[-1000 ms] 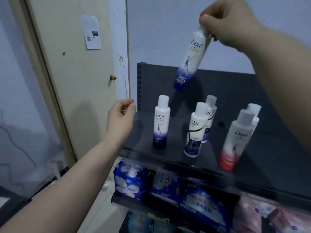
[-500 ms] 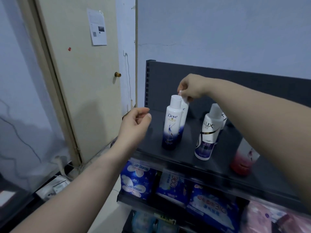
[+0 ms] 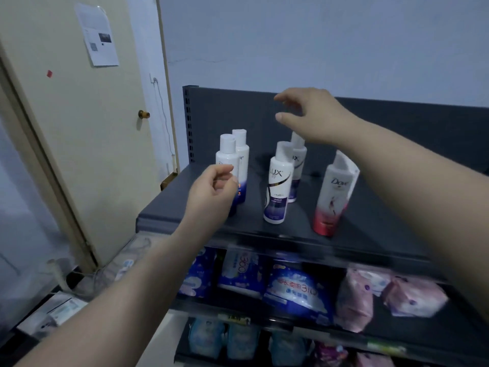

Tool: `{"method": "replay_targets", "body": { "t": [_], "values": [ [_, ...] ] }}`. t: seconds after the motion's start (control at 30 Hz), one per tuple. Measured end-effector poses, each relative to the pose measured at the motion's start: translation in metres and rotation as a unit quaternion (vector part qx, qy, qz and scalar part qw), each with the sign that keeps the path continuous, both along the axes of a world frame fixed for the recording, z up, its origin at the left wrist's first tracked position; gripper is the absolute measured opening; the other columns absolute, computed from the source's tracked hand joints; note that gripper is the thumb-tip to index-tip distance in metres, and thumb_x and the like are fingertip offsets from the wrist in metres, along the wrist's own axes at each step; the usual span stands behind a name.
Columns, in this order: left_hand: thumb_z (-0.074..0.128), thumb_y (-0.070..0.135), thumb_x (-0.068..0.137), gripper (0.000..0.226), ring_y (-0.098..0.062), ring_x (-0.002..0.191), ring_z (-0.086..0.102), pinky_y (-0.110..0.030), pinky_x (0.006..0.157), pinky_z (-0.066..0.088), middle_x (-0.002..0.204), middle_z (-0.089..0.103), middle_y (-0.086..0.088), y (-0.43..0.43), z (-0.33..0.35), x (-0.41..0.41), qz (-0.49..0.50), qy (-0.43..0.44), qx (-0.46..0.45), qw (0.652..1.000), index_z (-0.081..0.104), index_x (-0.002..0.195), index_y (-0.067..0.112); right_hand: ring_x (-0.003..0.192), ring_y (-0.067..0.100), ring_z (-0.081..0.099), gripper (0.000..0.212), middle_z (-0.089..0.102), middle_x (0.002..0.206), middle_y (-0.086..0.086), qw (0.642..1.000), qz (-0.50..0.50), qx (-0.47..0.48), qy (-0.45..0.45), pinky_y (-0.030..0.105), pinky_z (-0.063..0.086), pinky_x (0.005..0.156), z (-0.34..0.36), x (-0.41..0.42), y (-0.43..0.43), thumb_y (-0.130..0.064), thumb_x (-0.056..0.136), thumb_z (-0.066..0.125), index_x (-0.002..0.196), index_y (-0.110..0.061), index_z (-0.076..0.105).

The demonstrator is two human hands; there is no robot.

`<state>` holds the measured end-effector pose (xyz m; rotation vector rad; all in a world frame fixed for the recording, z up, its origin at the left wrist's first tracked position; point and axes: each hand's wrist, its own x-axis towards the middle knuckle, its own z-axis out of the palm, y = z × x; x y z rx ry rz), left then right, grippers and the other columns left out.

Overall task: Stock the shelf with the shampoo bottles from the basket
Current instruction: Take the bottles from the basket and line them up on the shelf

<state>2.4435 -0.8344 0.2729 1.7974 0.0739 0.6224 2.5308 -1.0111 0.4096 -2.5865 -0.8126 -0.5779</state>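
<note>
Right hand (image 3: 315, 116) hovers above the top shelf (image 3: 251, 221), grip wide, fingers spread, nothing in it, just over the rear Lux bottle (image 3: 298, 160). Left hand (image 3: 211, 194) hangs at the shelf's front edge, fingers loosely curled, grip empty, partly covering the front blue Dove bottle (image 3: 227, 154). A second blue Dove bottle (image 3: 242, 152) stands upright just behind it, near the shelf's left edge. Front Lux bottle (image 3: 277, 189) upright mid-shelf; pink Dove bottle (image 3: 332, 197) further right, close to the front edge. Below them — blue packs (image 3: 296, 290) and pink packs (image 3: 412, 295).
</note>
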Motion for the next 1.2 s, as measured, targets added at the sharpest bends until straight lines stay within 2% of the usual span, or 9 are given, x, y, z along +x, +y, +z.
{"method": "replay_targets", "body": {
  "t": [0.13, 0.27, 0.37, 0.43, 0.63, 0.73, 0.9, 1.07, 1.2],
  "values": [
    [0.057, 0.020, 0.093, 0.020, 0.009, 0.073, 0.054, -0.009, 0.067, 0.043, 0.094, 0.062, 0.006, -0.049, 0.003, -0.005, -0.032, -0.023, 0.067, 0.997, 0.059, 0.113, 0.022, 0.132, 0.019, 0.044, 0.047, 0.049, 0.143, 0.000, 0.999, -0.018, -0.014, -0.036, 0.036, 0.036, 0.108, -0.009, -0.036, -0.059, -0.033, 0.094, 0.053, 0.139, -0.020, 0.046],
    [0.058, 0.022, 0.090, 0.026, -0.005, 0.081, 0.055, -0.028, 0.083, 0.050, 0.102, 0.061, 0.001, -0.118, 0.008, -0.013, -0.083, -0.044, 0.114, 0.989, 0.058, 0.116, 0.023, 0.125, 0.024, 0.048, 0.047, 0.053, 0.138, 0.004, 0.996, -0.055, -0.049, -0.054, 0.037, 0.040, 0.101, -0.026, -0.075, -0.132, -0.032, 0.093, 0.054, 0.138, -0.019, 0.048],
    [0.059, 0.024, 0.089, 0.030, -0.007, 0.087, 0.055, -0.030, 0.088, 0.049, 0.110, 0.060, 0.000, -0.177, 0.009, -0.027, -0.101, -0.059, 0.163, 0.980, 0.058, 0.119, 0.019, 0.125, 0.026, 0.048, 0.048, 0.054, 0.137, 0.006, 0.993, -0.095, -0.058, -0.044, 0.040, 0.041, 0.100, -0.042, -0.108, -0.194, -0.034, 0.093, 0.055, 0.138, -0.019, 0.048],
    [0.059, 0.026, 0.089, 0.034, -0.010, 0.090, 0.056, -0.031, 0.089, 0.047, 0.110, 0.059, 0.000, -0.217, 0.009, -0.040, -0.124, -0.069, 0.190, 0.971, 0.057, 0.121, 0.017, 0.127, 0.027, 0.046, 0.049, 0.052, 0.138, 0.006, 0.990, -0.122, -0.062, -0.027, 0.041, 0.041, 0.102, -0.054, -0.131, -0.235, -0.035, 0.094, 0.054, 0.139, -0.019, 0.046],
    [0.058, 0.025, 0.091, 0.040, -0.016, 0.108, 0.051, -0.020, 0.085, 0.034, 0.115, 0.053, -0.003, -0.333, -0.004, -0.078, -0.201, -0.058, 0.263, 0.942, 0.052, 0.129, 0.013, 0.131, 0.027, 0.041, 0.052, 0.047, 0.142, 0.006, 0.973, -0.215, -0.079, 0.008, 0.042, 0.041, 0.101, -0.090, -0.202, -0.352, -0.036, 0.095, 0.052, 0.144, -0.021, 0.040],
    [0.057, 0.027, 0.092, 0.043, -0.019, 0.112, 0.051, -0.025, 0.089, 0.037, 0.122, 0.053, -0.007, -0.387, -0.018, -0.093, -0.237, -0.058, 0.286, 0.927, 0.049, 0.132, 0.014, 0.129, 0.028, 0.042, 0.053, 0.049, 0.140, 0.008, 0.962, -0.260, -0.080, 0.014, 0.040, 0.042, 0.099, -0.109, -0.238, -0.403, -0.036, 0.095, 0.052, 0.144, -0.019, 0.040],
    [0.059, 0.028, 0.089, 0.046, -0.030, 0.114, 0.053, -0.037, 0.095, 0.043, 0.122, 0.055, -0.014, -0.468, -0.044, -0.113, -0.288, -0.055, 0.317, 0.902, 0.050, 0.132, 0.012, 0.126, 0.031, 0.045, 0.053, 0.053, 0.135, 0.011, 0.937, -0.336, -0.084, 0.038, 0.040, 0.041, 0.097, -0.142, -0.291, -0.476, -0.036, 0.095, 0.054, 0.143, -0.016, 0.043],
    [0.059, 0.029, 0.089, 0.047, -0.031, 0.111, 0.054, -0.035, 0.092, 0.043, 0.120, 0.056, -0.014, -0.534, -0.069, -0.121, -0.342, -0.066, 0.347, 0.871, 0.051, 0.131, 0.010, 0.125, 0.030, 0.046, 0.054, 0.054, 0.134, 0.010, 0.916, -0.391, -0.065, 0.057, 0.038, 0.039, 0.099, -0.175, -0.319, -0.536, -0.036, 0.095, 0.053, 0.143, -0.016, 0.043],
    [0.051, 0.037, 0.084, 0.056, -0.032, 0.109, 0.055, -0.038, 0.089, 0.046, 0.120, 0.057, -0.014, -0.588, -0.093, -0.116, -0.393, -0.072, 0.367, 0.840, 0.050, 0.132, 0.009, 0.124, 0.031, 0.048, 0.054, 0.054, 0.133, 0.010, 0.894, -0.438, -0.047, 0.075, 0.039, 0.037, 0.101, -0.206, -0.331, -0.579, -0.035, 0.093, 0.056, 0.141, -0.015, 0.045]
  ]
}}
